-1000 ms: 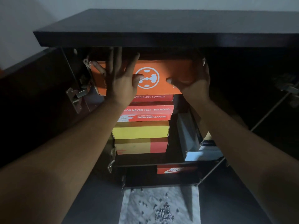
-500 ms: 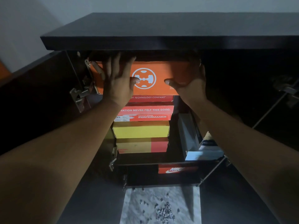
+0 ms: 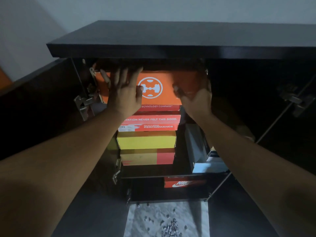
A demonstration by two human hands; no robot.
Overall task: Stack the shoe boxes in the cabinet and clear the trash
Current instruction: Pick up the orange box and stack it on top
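Both hands have nudged the orange box [image 3: 167, 79] a touch deeper under the cabinet top [image 3: 171, 43] since a second ago. I see the left hand [image 3: 124, 94] flat on its front face, fingers [image 3: 119, 77] straight and spread wide. The right hand [image 3: 196, 98] wraps its fingers round the box's right end, thumb on the front. That one box tops a stack. Beneath it I count one red box [image 3: 152, 123], one yellow box [image 3: 147, 140] and one yellow-and-red box [image 3: 148, 157]. One Nike box [image 3: 183, 183] sits on the shelf below.

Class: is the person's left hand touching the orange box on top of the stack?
Touching. The head view shows the left hand lying flat against the front of the orange box, fingers spread, with no gap between them.
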